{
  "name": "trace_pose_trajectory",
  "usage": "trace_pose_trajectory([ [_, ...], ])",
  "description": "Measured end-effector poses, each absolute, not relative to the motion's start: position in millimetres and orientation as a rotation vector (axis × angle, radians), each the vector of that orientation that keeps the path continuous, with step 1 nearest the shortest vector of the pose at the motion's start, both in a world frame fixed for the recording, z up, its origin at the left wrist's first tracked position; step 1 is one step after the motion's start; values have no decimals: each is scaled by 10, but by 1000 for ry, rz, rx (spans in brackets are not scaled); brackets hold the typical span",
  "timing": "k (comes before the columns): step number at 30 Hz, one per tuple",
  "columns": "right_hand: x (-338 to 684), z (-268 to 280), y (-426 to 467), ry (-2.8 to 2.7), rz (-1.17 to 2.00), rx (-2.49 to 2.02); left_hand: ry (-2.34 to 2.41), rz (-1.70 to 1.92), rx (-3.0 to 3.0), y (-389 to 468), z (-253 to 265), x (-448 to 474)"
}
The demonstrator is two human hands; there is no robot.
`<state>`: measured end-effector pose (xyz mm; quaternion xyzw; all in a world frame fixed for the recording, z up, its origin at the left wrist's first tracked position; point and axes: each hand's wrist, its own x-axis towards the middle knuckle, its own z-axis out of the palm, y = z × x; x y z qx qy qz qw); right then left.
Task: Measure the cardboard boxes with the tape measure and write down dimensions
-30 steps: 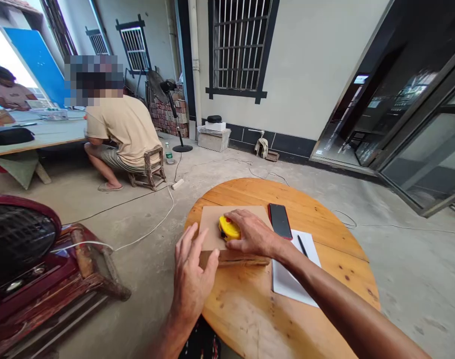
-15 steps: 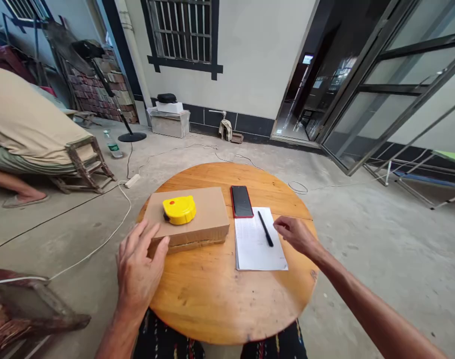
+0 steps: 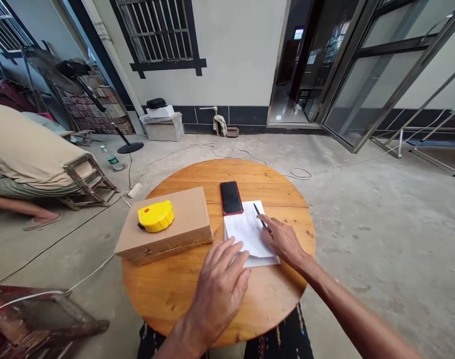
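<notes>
My left hand (image 3: 222, 286) is at the near left corner of the written paper sheets (image 3: 248, 234), its fingers stretched out and a little apart. My right hand (image 3: 283, 240) is at the right side of the sheets, thumb and index finger closed on a black pen (image 3: 260, 214). The pen's far end points away from me, and its near end is hidden by the fingers. The top sheet's near edge looks slightly lifted over the one below. A black phone with a red case (image 3: 231, 197) overlaps the far left corner of the sheets.
A yellow tape measure (image 3: 156, 216) rests on a cardboard box (image 3: 190, 212) at the left of the round wooden table (image 3: 175, 294). Further left, a person (image 3: 29, 149) sits on a small wooden stool (image 3: 93, 182). Cables (image 3: 59, 244) cross the floor.
My left hand has left the box and moved right to the paper. My right hand has moved left and closed on the pen. The box and tape measure now sit further left in view.
</notes>
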<state>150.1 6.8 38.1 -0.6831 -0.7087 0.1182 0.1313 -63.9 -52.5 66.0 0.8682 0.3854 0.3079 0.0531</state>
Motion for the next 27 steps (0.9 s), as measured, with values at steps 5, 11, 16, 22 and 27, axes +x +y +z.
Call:
trace_pose_trajectory([
  [5,1927,556,-240,-1581,806,-1692,1314,312,2561,-372,622,-450],
  [11,2111,615,-501,-897,1373,-1259,1366,107,2586,-337,427,-344],
  [16,2079,590,-590,-729,1585,-973,1325,33,2640,-210,330,-148],
  [22,2119,532,-657,-973,1214,-1076,1298,4,2655,-34,309,18],
  [27,2064,500,-592,-982,718,-1220,1279,49,2627,39,227,76],
])
